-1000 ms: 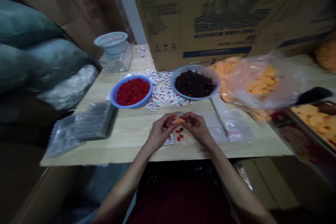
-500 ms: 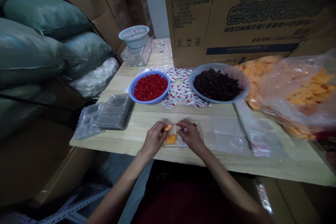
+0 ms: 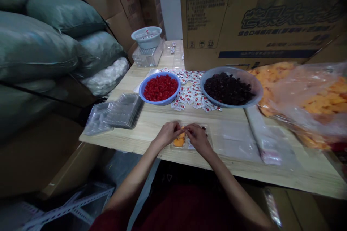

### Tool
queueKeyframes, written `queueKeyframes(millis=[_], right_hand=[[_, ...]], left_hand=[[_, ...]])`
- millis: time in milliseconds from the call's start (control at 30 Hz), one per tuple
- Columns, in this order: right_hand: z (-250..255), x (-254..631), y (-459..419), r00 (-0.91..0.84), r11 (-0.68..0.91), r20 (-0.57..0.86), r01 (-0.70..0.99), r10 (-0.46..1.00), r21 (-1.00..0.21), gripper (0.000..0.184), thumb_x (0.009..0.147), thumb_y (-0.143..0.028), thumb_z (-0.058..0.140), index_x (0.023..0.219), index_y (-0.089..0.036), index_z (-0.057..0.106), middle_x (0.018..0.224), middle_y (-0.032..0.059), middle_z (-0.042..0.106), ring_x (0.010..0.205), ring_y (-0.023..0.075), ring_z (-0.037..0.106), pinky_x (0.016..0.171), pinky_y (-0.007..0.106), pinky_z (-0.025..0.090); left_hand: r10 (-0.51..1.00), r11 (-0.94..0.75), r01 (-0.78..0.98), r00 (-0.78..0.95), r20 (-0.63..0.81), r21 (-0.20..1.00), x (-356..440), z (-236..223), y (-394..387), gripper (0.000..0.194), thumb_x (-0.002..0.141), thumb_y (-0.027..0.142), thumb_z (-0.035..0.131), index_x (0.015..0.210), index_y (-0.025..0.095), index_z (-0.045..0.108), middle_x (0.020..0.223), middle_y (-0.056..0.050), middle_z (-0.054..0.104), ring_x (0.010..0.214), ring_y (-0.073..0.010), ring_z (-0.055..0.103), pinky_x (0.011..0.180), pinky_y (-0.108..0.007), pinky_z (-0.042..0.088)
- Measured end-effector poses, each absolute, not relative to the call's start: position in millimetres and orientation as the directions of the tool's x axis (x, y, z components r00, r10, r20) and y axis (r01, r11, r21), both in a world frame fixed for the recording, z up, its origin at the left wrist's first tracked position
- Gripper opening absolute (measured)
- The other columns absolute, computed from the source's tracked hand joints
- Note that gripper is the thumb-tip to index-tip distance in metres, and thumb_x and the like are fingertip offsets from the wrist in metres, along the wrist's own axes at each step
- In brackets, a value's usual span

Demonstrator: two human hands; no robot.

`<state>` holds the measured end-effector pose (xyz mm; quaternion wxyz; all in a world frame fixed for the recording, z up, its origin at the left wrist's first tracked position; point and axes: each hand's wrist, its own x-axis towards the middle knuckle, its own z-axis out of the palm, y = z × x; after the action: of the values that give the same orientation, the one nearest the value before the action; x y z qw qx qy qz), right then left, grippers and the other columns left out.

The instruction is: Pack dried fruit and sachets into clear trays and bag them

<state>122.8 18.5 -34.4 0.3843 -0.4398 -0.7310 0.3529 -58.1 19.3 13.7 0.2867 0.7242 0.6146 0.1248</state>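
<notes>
Over a clear plastic tray (image 3: pixel 185 145) at the table's front, my left hand (image 3: pixel 167 133) and my right hand (image 3: pixel 198 139) come together, fingertips nearly touching. Their fingers are closed in a pinch around a small orange dried fruit slice (image 3: pixel 182 129). Another orange piece (image 3: pixel 179 141) lies in the tray's left compartment. Under my right hand a white printed sachet (image 3: pixel 190 146) partly shows, and dark dried fruit (image 3: pixel 204 129) peeks out at the tray's back right. My right hand covers most of that side.
Behind stand a blue bowl of red dried fruit (image 3: pixel 160 88), scattered sachets (image 3: pixel 189 95) and a bowl of dark dried fruit (image 3: pixel 229 88). Stacked clear trays (image 3: pixel 126 110) lie left. Clear plastic bags (image 3: pixel 235 139) and a big bag of orange slices (image 3: pixel 322 97) are right; a large carton (image 3: pixel 206 18) rises behind.
The view has swung left. Half a second ago my left hand held the orange slice apart from my right; now both hands meet at it, over the tray's left compartment.
</notes>
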Motion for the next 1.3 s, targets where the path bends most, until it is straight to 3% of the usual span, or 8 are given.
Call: queueKeyframes(millis=[333,600,733,833,933,1033,1167,1300], right_hand=[[-26.4,115.4,12.1,-0.504,0.513,0.213,0.589,0.837,-0.624,0.016,0.090,-0.010,0.063,0.089,-0.021,0.075,0.100,0.0040,0.073,0.097,0.0234,0.056,0.085,0.036,0.040],[-21.3,117.5,8.2,-0.541,0.564,0.216,0.637,0.813,-0.526,0.018,0.095,-0.014,0.058,0.088,-0.020,0.074,0.099,0.0064,0.071,0.099,0.0251,0.054,0.084,0.041,0.036],[-8.8,124.6,8.3,-0.289,0.358,0.259,0.376,0.922,-0.855,0.023,0.098,-0.023,0.051,0.106,-0.020,0.072,0.109,0.0091,0.070,0.105,0.0239,0.059,0.095,0.042,0.041],[-4.0,121.8,5.1,-0.179,0.003,0.014,-0.063,0.984,-0.998,0.031,0.096,-0.043,0.054,0.111,-0.022,0.071,0.113,0.0078,0.071,0.108,0.0236,0.063,0.097,0.040,0.046],[0.0,117.7,-0.6,-0.385,-0.422,-0.270,-0.397,0.882,-0.815,0.046,0.093,-0.061,0.050,0.108,-0.023,0.071,0.113,0.0077,0.072,0.110,0.0258,0.065,0.095,0.043,0.051],[7.9,124.1,-4.8,-0.540,-0.588,-0.327,-0.428,0.775,-0.687,0.055,0.092,-0.069,0.043,0.118,-0.027,0.067,0.126,0.0088,0.067,0.115,0.0273,0.064,0.098,0.049,0.049],[7.0,147.5,-4.9,-0.381,-0.129,-0.104,-0.041,0.919,-0.991,0.050,0.092,-0.059,0.054,0.132,-0.030,0.061,0.144,0.0090,0.054,0.134,0.0303,0.049,0.112,0.055,0.034],[-30.5,164.4,-5.2,-0.455,0.492,0.251,0.555,0.854,-0.670,0.063,0.076,-0.049,0.075,0.133,-0.027,0.061,0.153,0.0116,0.043,0.149,0.0378,0.020,0.117,0.063,0.008]], left_hand=[[0.971,-0.157,0.913,0.212,-0.109,0.377,-58.4,15.6,5.2,0.007,0.084,0.018,0.059,0.087,0.019,0.066,0.088,-0.006,0.068,0.087,-0.0226,0.062,0.076,-0.032,0.045],[0.948,-0.288,0.836,0.318,0.017,0.467,-73.6,11.6,4.7,0.013,0.086,0.017,0.062,0.092,0.019,0.073,0.099,-0.009,0.069,0.099,-0.0250,0.061,0.086,-0.037,0.047],[0.953,-0.280,0.654,0.102,0.286,0.703,-72.7,23.2,-5.9,0.021,0.096,0.022,0.052,0.105,0.018,0.071,0.102,-0.009,0.071,0.094,-0.0190,0.066,0.080,-0.031,0.050],[0.902,-0.392,0.634,0.122,0.415,0.666,-53.7,30.6,-19.9,0.029,0.099,0.026,0.047,0.120,0.020,0.066,0.110,-0.010,0.072,0.101,-0.0190,0.067,0.089,-0.034,0.049],[0.816,-0.577,0.673,0.455,0.357,0.463,-35.0,24.3,-29.6,0.046,0.097,0.040,0.051,0.140,0.025,0.052,0.142,-0.011,0.058,0.134,-0.0256,0.049,0.112,-0.046,0.032],[0.869,-0.487,0.816,0.417,0.266,0.312,-49.1,14.9,-26.3,0.056,0.094,0.049,0.053,0.146,0.030,0.045,0.149,-0.008,0.051,0.146,-0.0313,0.031,0.118,-0.059,0.011],[0.934,-0.090,0.938,-0.038,0.356,0.335,-129.0,29.6,-6.4,0.038,0.098,0.035,0.047,0.132,0.024,0.057,0.133,-0.011,0.063,0.132,-0.0290,0.048,0.112,-0.053,0.025],[0.902,0.282,0.863,-0.388,0.191,0.419,-217.4,53.5,18.9,0.025,0.087,0.032,0.057,0.103,0.016,0.069,0.104,-0.012,0.071,0.102,-0.0283,0.061,0.089,-0.040,0.043]])
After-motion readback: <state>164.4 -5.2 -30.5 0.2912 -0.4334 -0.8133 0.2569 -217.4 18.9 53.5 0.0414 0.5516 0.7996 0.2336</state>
